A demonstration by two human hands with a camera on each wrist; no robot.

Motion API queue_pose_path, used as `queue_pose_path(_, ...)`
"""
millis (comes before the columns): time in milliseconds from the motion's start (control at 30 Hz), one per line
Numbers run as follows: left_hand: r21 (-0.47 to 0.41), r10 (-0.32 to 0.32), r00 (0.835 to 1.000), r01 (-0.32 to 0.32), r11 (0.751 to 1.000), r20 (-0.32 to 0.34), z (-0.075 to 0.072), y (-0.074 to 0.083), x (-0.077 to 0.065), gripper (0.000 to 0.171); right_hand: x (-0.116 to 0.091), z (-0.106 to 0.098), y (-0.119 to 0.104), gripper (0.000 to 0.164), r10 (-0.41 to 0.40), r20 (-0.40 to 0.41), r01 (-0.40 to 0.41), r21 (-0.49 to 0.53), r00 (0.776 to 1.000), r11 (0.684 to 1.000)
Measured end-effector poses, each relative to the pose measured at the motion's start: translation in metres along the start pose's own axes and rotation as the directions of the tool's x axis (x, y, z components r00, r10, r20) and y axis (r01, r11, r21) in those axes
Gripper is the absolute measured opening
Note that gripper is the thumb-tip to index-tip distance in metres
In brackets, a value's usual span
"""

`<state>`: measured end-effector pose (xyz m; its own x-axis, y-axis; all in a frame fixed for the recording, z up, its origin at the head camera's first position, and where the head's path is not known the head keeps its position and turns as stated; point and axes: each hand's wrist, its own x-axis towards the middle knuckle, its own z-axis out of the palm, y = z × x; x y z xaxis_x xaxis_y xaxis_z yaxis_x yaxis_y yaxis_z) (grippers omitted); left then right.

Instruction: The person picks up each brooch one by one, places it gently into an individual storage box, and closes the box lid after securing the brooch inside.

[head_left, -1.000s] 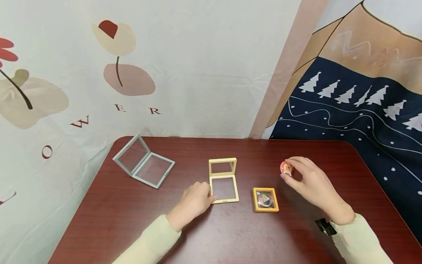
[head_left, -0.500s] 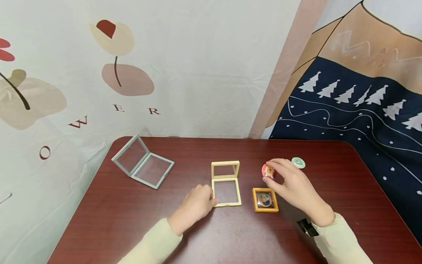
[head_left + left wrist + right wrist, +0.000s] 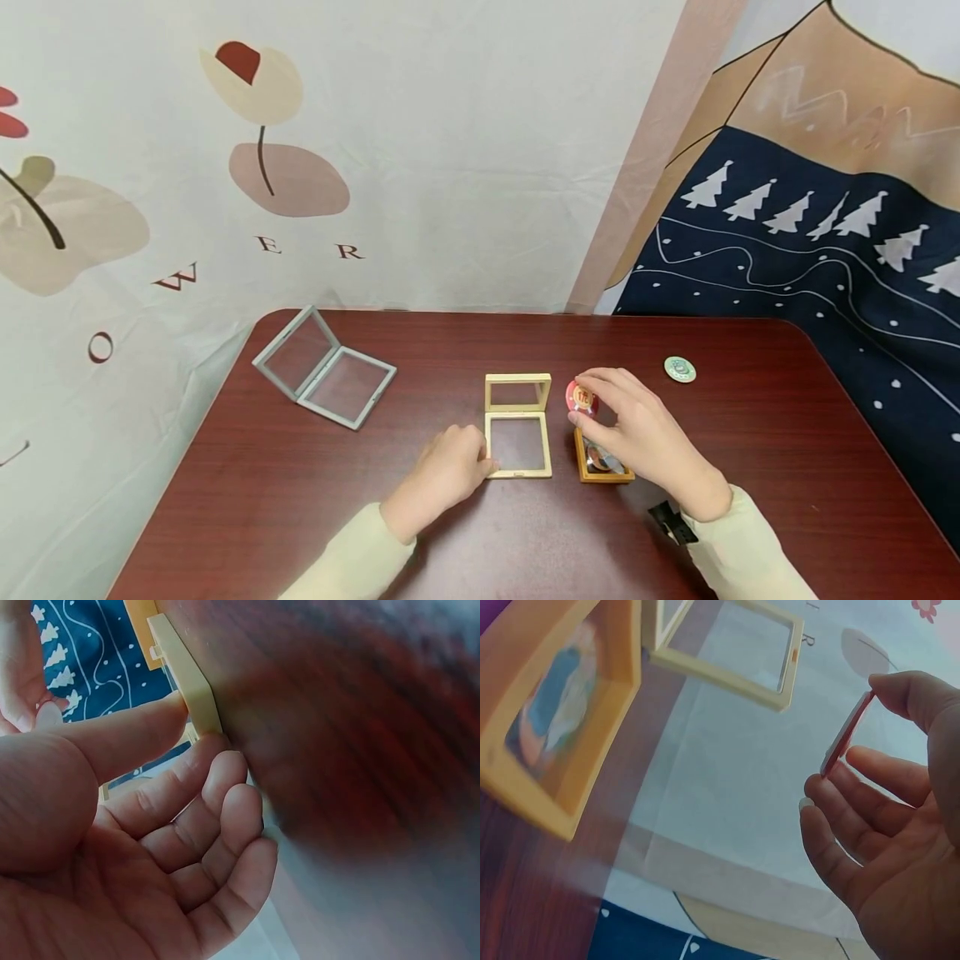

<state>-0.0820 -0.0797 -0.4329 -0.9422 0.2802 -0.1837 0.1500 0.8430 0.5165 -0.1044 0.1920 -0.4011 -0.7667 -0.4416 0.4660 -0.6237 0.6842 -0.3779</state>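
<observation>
In the head view, my left hand [image 3: 442,467] pinches the near left corner of an open cream hinged display frame [image 3: 546,446] with clear film. The left wrist view shows thumb and index finger at that cream frame [image 3: 193,682], the other fingers curled. My right hand [image 3: 645,433] holds a red poker chip [image 3: 581,398] by its edge, raised just right of the cream frame. Thumb and fingertips grip the chip [image 3: 846,735] edge-on in the right wrist view. Below this hand lies a closed orange display frame [image 3: 606,478] with a coin-like disc inside; the hand partly covers it.
A grey hinged frame [image 3: 327,417] stands open at the back left of the brown table [image 3: 450,550]. A pale green chip [image 3: 680,369] lies flat at the back right. Printed cloth [image 3: 465,167] hangs behind the table.
My right hand has carried the red chip leftward, to beside the cream frame, uncovering the green chip. My left hand and the cream frame have shifted slightly right and nearer.
</observation>
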Motion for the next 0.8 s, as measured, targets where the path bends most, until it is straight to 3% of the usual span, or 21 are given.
queue_pose_path(367,-0.044,-0.019,1.0,0.02,0.999,0.018,0.001,0.001,-0.005,0.037,0.004,0.016,-0.014,0.04,-0.07,-0.031,0.07,0.019,0.997,0.997)
queue_pose_path(800,-0.029,0.007,1.0,-0.007,1.0,0.001,0.002,0.0,-0.006,0.037,0.006,0.033,-0.03,0.037,-0.11,0.076,0.113,-0.043,0.991,0.993)
